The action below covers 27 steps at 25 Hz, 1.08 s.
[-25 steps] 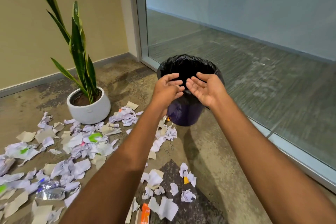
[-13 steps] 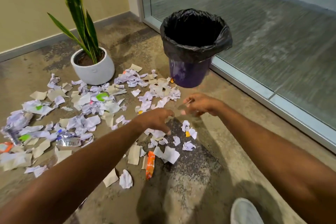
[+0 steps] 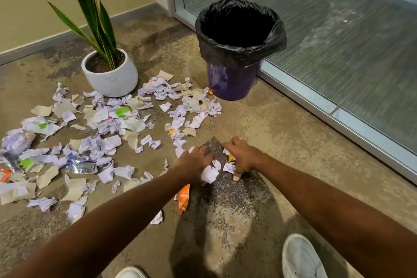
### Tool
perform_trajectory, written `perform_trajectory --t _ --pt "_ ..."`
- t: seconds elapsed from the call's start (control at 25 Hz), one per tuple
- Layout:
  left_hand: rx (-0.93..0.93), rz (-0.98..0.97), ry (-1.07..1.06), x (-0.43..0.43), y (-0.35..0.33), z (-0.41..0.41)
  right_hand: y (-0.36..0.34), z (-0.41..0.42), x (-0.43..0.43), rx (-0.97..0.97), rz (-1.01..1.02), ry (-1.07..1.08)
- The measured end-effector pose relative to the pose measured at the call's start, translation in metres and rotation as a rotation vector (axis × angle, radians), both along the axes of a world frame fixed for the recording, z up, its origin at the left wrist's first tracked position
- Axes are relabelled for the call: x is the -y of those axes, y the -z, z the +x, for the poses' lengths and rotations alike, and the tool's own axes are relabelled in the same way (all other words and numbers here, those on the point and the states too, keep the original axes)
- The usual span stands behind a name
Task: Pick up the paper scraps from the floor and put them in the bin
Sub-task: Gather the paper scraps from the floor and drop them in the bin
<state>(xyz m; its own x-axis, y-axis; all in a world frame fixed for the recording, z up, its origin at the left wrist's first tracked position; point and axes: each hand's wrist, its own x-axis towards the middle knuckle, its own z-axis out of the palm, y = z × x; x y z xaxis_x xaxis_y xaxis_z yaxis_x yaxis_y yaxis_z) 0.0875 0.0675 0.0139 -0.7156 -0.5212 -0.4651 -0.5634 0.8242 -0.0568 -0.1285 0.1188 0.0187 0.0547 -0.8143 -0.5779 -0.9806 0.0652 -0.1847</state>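
Observation:
Several white and tan paper scraps (image 3: 108,126) lie scattered over the floor, mostly on the left. A purple bin (image 3: 233,79) lined with a black bag stands beyond them by the glass wall. My left hand (image 3: 194,161) and my right hand (image 3: 242,157) are down on the floor, a little apart, closing from both sides around a small clump of scraps (image 3: 211,172). The right hand's fingers curl over white and yellow bits. The left hand's fingers rest on a white scrap. Neither hand has lifted anything.
A white pot (image 3: 110,74) with a tall green plant stands left of the bin. An orange wrapper (image 3: 184,197) lies near my left wrist, foil wrappers (image 3: 82,165) further left. The glass wall's metal sill (image 3: 338,106) runs along the right. My white shoes (image 3: 300,257) are at the bottom.
Both hands came away from over the bin's mouth, dropped to the floor, and now press around a clump of scraps. The view tilted down toward the floor.

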Motion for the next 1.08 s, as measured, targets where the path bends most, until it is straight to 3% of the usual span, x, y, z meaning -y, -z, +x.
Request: perform_trajectory --t 0.16,0.28,0.52,0.72,0.88,1.08 --pt "-0.157 0.015 -0.043 0.005 0.001 -0.001 0.012 0.014 -0.005 0.115 -0.078 0.065" --pt "-0.28 0.134 -0.157 0.008 0.006 -0.002 0.022 0.027 -0.009 0.249 -0.111 0.213" --pt "-0.59 0.411 -0.561 0.01 0.008 -0.011 0.025 0.056 -0.005 0.536 -0.145 0.693" --pt "-0.672 0.498 -0.834 0.012 0.004 -0.019 0.013 0.059 0.003 0.893 -0.017 1.076" --pt "-0.759 0.596 -1.064 0.022 -0.012 -0.024 -0.006 0.055 0.021 1.022 -0.044 1.13" --pt "-1.015 0.738 -1.29 0.052 -0.055 -0.047 -0.059 0.04 0.062 1.034 -0.126 1.118"
